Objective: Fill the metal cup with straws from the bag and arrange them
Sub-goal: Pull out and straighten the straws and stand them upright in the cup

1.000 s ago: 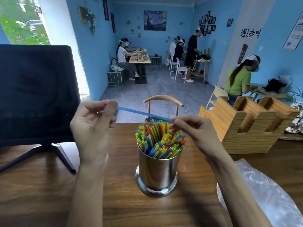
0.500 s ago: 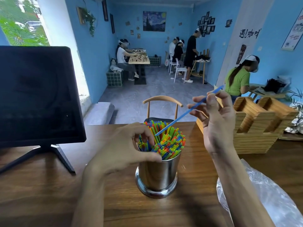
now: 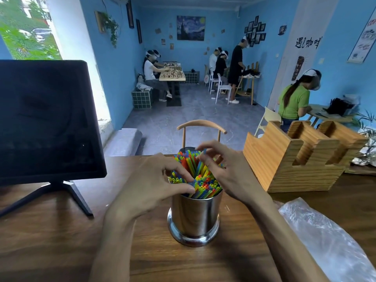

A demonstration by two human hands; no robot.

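A: How far along does the filling look?

B: Nearly finished, by the look of it. The metal cup point(image 3: 194, 215) stands upright on the wooden table point(image 3: 50, 241), between the 2 hands, and it is packed with coloured straws point(image 3: 198, 176) that fan out above its rim.

A: And the bag?

B: The clear plastic bag point(image 3: 327, 239) lies flat on the table, well to the right of the right forearm. No straws show inside it, though only part of it is in view — so it may be emptied, as a guess.

A: What is the right hand doing?

B: The right hand point(image 3: 227, 174) hovers over the far right side of the bundle with its fingers curled. It pinches 1 blue straw point(image 3: 201, 157) near the top end, and the straw's lower part runs down among the others.

A: The left one?

B: The left hand point(image 3: 150, 188) sits at the cup's left rim, thumb and fingers curved in around the near straws and touching them — whether it really grips any or only steadies them cannot be told.

A: So what is left?

B: Seating that blue straw fully, then the arranging. The tops lean in different directions and stand at uneven heights, so some evening out seems due.

A: Anything else beside the hands?

B: A dark screen on a stand point(image 3: 44, 123) left of the left hand, and a wooden holder point(image 3: 301, 159) beyond the right hand.
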